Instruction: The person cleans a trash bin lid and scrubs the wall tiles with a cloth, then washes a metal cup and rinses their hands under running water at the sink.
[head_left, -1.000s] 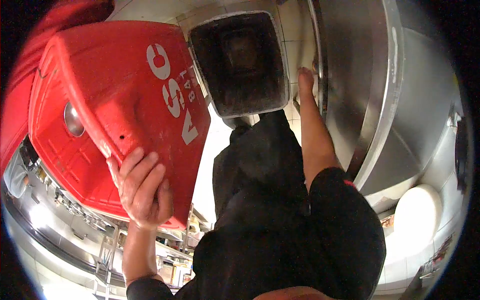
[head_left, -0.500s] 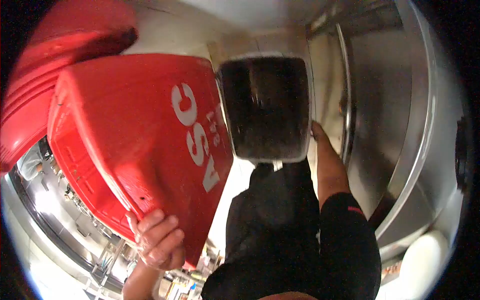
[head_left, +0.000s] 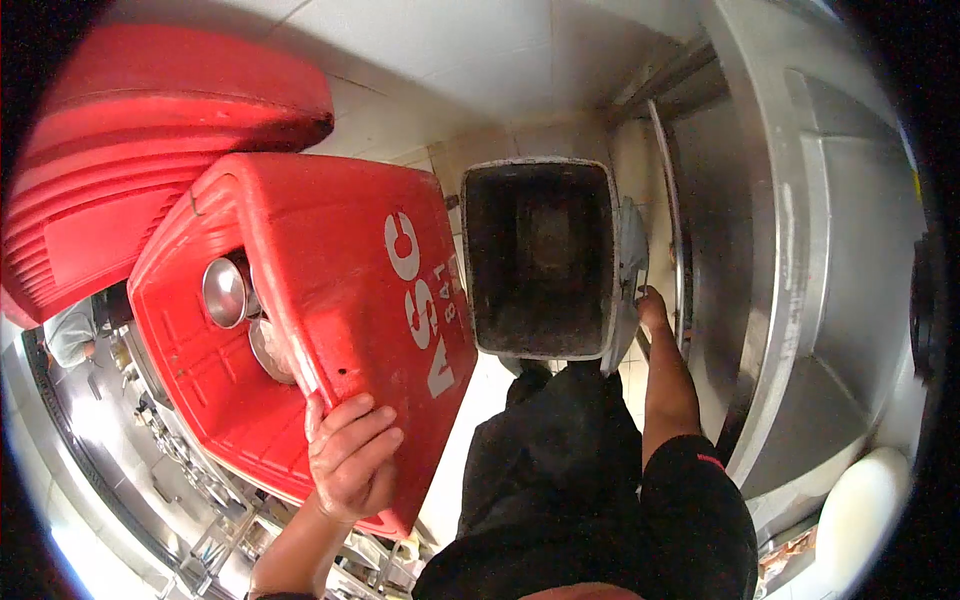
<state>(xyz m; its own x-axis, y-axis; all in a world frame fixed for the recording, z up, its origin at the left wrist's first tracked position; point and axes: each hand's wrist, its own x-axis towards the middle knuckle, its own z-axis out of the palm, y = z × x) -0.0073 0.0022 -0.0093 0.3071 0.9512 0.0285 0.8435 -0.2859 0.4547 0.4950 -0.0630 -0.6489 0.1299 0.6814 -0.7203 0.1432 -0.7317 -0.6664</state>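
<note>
My left hand [head_left: 352, 452] is closed over the near rim of a large red plastic bin [head_left: 345, 260] marked with white letters and digits. Inside it, a round metal bowl [head_left: 228, 290] and part of a second metal piece [head_left: 268, 350] show behind the wall. Straight ahead of my legs is a tall rectangular bin [head_left: 612, 185] with a pale, worn rim and a dark, dirty inside. At its right side my right hand [head_left: 651, 308] is low, with fingers bent at the grey side piece of that bin; they are partly hidden.
A ribbed red lid or panel [head_left: 170, 130] leans over the red bin at upper left. Stainless steel equipment [head_left: 800, 200] lines the right side. Tiled wall [head_left: 470, 50] stands behind. Another person's arm [head_left: 72, 338] and kitchen shelving show at far left.
The view has shifted, and the red bin's inside with the metal bowl now shows. The dark bin sits lower in view, its inside clearer. My left hand keeps its hold on the red rim.
</note>
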